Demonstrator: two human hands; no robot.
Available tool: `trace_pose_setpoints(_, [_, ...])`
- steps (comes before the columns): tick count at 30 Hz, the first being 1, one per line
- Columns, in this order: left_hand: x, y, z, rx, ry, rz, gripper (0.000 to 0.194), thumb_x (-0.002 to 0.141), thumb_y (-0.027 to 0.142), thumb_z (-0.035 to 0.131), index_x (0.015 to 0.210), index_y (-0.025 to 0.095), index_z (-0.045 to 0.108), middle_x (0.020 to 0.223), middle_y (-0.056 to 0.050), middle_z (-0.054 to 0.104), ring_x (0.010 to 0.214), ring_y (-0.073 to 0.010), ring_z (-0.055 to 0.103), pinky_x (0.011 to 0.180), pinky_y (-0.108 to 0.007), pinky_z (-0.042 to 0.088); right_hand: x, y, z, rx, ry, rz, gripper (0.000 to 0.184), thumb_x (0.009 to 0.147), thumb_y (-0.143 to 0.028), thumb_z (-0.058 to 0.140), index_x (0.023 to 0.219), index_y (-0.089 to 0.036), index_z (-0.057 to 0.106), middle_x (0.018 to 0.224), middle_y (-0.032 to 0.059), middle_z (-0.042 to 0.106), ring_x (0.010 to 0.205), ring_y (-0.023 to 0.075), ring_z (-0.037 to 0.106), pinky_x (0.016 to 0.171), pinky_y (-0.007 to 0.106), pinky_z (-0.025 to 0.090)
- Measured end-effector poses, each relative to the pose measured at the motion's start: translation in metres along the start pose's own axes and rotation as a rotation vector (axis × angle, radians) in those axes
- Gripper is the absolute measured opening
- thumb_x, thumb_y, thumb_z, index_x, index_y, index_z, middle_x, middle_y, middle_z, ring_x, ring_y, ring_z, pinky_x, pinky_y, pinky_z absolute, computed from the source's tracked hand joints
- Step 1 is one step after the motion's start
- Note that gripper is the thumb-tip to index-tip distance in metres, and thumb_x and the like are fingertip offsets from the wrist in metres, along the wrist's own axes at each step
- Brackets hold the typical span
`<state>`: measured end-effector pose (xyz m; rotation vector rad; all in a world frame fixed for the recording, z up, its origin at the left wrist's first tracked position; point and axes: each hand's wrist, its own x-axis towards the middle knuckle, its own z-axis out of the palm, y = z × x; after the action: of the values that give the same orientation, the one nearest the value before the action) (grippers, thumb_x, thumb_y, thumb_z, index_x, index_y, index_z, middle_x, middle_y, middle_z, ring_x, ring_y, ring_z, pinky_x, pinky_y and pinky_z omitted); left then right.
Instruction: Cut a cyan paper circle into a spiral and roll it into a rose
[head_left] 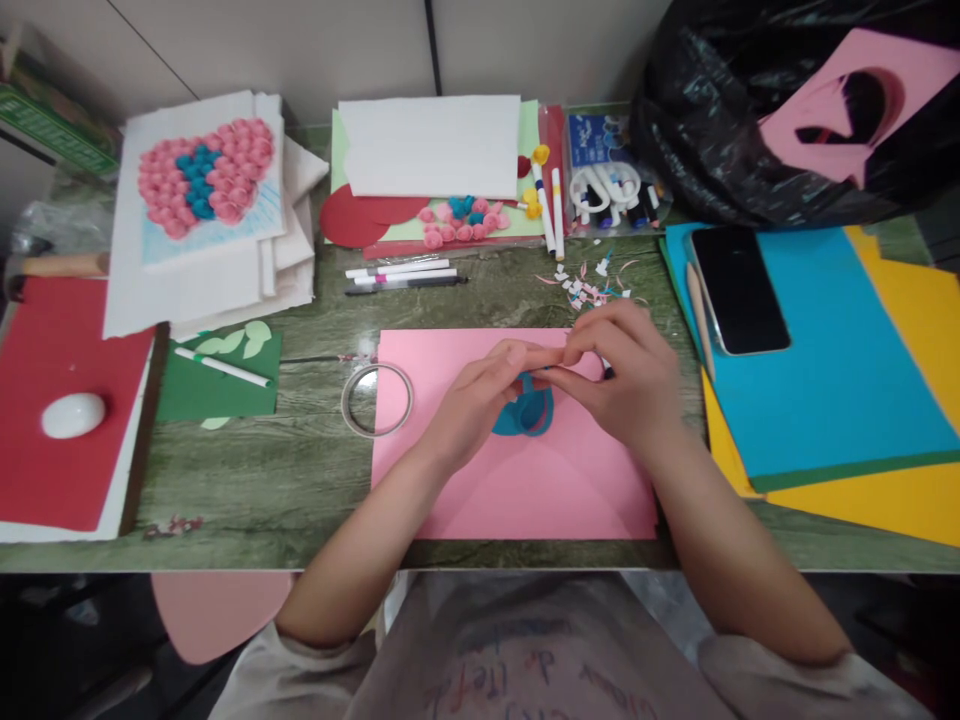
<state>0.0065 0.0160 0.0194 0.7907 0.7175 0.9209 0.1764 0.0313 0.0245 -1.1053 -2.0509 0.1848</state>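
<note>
Just beneath both hands (634, 375), curled blue paper strip (531, 410), upper end pinched between them

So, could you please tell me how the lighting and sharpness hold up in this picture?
Head view: glare shows on the tabletop inside the tape ring; head view: a soft shadow falls on the pink sheet; head view: the left hand and right hand look slightly blurred, and the shirt lettering is hard to read.

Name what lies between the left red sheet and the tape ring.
In the head view: a white strip, a brown edge, a green sheet with a pen and pale leaf shapes, then tabletop.
</note>
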Motion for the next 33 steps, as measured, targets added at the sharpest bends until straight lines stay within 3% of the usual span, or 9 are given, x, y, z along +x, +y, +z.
trace_pose_setpoints(4, [-0.003, -0.002, 0.002, 0.221, 0.032, 0.087, 0.034, 0.090, 0.044, 0.047, 0.100, 0.024, 0.073, 0.095, -0.005, 0.054, 0.095, -0.0175, 0.054, 0.083, -0.030, 0.045, 0.000, -0.001, 0.001, -0.010, -0.002, -0.003, 0.025, 0.075, -0.023, 0.071, 0.070, -0.022, 0.046, 0.074, -0.0013, 0.054, 0.075, 0.0162, 0.055, 0.069, 0.034, 0.039])
trace_pose_setpoints(8, [-0.008, -0.001, 0.005, 0.581, 0.080, 0.343, 0.031, 0.091, 0.036, 0.046, 0.106, 0.021, 0.070, 0.089, -0.005, 0.057, 0.089, -0.0156, 0.054, 0.083, -0.031, 0.045, 0.001, -0.003, 0.001, 0.008, 0.004, 0.014, 0.025, 0.079, -0.026, 0.067, 0.069, -0.022, 0.044, 0.074, -0.0013, 0.053, 0.075, 0.0162, 0.056, 0.070, 0.034, 0.040])
trace_pose_setpoints(11, [-0.010, -0.002, 0.007, 0.741, 0.089, 0.492, 0.032, 0.091, 0.033, 0.047, 0.117, 0.021, 0.063, 0.095, -0.006, 0.062, 0.091, -0.0172, 0.056, 0.084, -0.034, 0.044, 0.001, -0.004, 0.000, 0.023, 0.009, 0.051, 0.024, 0.080, -0.027, 0.066, 0.070, -0.022, 0.045, 0.075, -0.0003, 0.054, 0.076, 0.0169, 0.056, 0.070, 0.034, 0.041])
trace_pose_setpoints(13, [-0.010, -0.004, 0.008, 0.750, 0.102, 0.514, 0.034, 0.091, 0.032, 0.048, 0.122, 0.023, 0.057, 0.102, -0.007, 0.064, 0.097, -0.0187, 0.057, 0.089, -0.036, 0.043, 0.001, -0.004, -0.001, 0.025, 0.013, 0.070, 0.020, 0.079, -0.027, 0.067, 0.071, -0.022, 0.049, 0.076, 0.0001, 0.054, 0.077, 0.0174, 0.056, 0.070, 0.035, 0.042])
trace_pose_setpoints(18, [-0.008, -0.007, 0.006, 0.455, 0.143, 0.410, 0.041, 0.086, 0.031, 0.056, 0.125, 0.024, 0.047, 0.098, -0.005, 0.067, 0.095, -0.0184, 0.063, 0.088, -0.035, 0.046, 0.001, -0.002, -0.002, 0.064, 0.004, 0.070, 0.012, 0.078, -0.029, 0.070, 0.088, -0.025, 0.066, 0.084, 0.0018, 0.058, 0.080, 0.0172, 0.058, 0.072, 0.036, 0.044])
trace_pose_setpoints(22, [-0.006, -0.003, 0.005, 0.225, 0.167, 0.232, 0.044, 0.083, 0.029, 0.061, 0.123, 0.025, 0.044, 0.091, -0.002, 0.069, 0.091, -0.0184, 0.065, 0.081, -0.032, 0.047, 0.000, -0.002, 0.000, 0.121, 0.057, 0.049, 0.004, 0.077, -0.025, 0.071, 0.081, -0.025, 0.069, 0.083, 0.0015, 0.060, 0.076, 0.0156, 0.058, 0.068, 0.034, 0.044])
trace_pose_setpoints(27, [-0.006, 0.001, 0.007, 0.198, 0.131, 0.114, 0.049, 0.076, 0.026, 0.068, 0.120, 0.024, 0.047, 0.093, -0.003, 0.069, 0.089, -0.0183, 0.065, 0.075, -0.028, 0.048, 0.000, -0.005, -0.002, 0.169, 0.067, 0.127, 0.010, 0.075, -0.027, 0.072, 0.069, -0.023, 0.066, 0.078, 0.0015, 0.059, 0.075, 0.0165, 0.058, 0.069, 0.035, 0.045])
trace_pose_setpoints(33, [-0.005, 0.000, 0.007, 0.214, 0.082, 0.142, 0.047, 0.073, 0.027, 0.072, 0.115, 0.022, 0.052, 0.092, -0.004, 0.069, 0.088, -0.0173, 0.065, 0.073, -0.027, 0.048, 0.002, -0.011, -0.006, 0.252, 0.023, 0.157, 0.020, 0.072, -0.023, 0.071, 0.060, -0.021, 0.055, 0.076, -0.0005, 0.054, 0.075, 0.0158, 0.055, 0.070, 0.034, 0.042])
